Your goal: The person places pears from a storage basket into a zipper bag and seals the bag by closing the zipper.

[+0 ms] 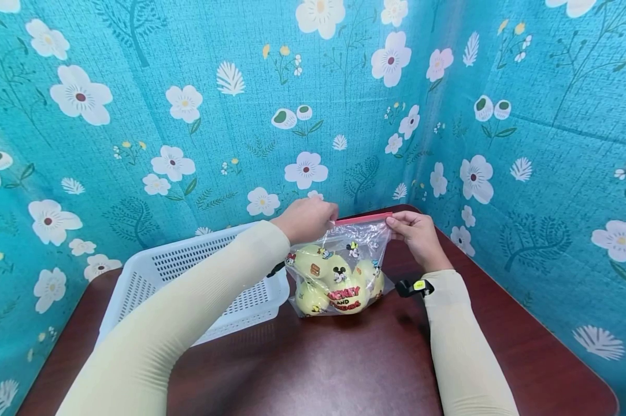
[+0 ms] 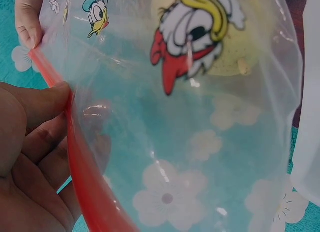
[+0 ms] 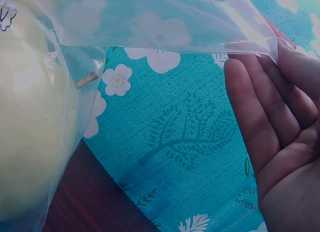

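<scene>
A clear zip bag (image 1: pixel 362 245) with printed cartoon characters and a red strip (image 1: pixel 365 218) along its top edge stands on the table, holding several pale yellow-green round fruits (image 1: pixel 313 297). One fruit (image 3: pixel 30 122) shows a short brown stem near it in the right wrist view. My left hand (image 1: pixel 308 219) pinches the red strip near its left part, thumb on one side and fingers behind in the left wrist view. At the right top corner, my right hand (image 1: pixel 415 234) pinches the bag's edge between thumb and fingers. The strip stretches between both hands.
A white perforated plastic basket (image 1: pixel 188 254) stands at the left, behind and below my left forearm. The dark reddish-brown table (image 1: pixel 313 364) has a rounded right corner. Blue floral cloth (image 1: pixel 260 115) hangs close behind and to the right of the table.
</scene>
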Tool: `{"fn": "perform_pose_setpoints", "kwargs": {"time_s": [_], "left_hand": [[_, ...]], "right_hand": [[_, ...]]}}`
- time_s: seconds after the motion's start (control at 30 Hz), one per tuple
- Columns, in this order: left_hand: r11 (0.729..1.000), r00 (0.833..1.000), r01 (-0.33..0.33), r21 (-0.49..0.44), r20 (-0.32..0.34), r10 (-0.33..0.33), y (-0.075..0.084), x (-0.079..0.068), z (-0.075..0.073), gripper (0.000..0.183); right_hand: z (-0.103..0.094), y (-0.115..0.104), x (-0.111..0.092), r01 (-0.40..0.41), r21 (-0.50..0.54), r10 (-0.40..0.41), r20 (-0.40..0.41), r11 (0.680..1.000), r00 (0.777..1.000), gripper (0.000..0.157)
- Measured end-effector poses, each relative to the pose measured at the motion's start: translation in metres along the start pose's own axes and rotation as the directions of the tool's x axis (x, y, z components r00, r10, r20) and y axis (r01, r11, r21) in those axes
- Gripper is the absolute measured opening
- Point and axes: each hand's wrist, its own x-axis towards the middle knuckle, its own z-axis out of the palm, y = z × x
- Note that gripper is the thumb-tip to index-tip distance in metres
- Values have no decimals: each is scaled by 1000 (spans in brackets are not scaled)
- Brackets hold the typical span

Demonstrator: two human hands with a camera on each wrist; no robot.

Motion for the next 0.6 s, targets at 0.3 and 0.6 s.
{"fn": "perform_pose_setpoints", "kwargs": {"time_s": [0.3, 0.6], "left_hand": [[1000, 1000, 12, -5, 9, -12, -2, -1, 2, 11], [1000, 1000, 13, -2, -1, -13, -4, -2, 3, 11]], "right_hand": [[1, 0, -1, -23, -27, 22, -14, 999, 1000, 34], [0, 0, 1, -49, -42, 48, -27, 998, 998, 33]]}}
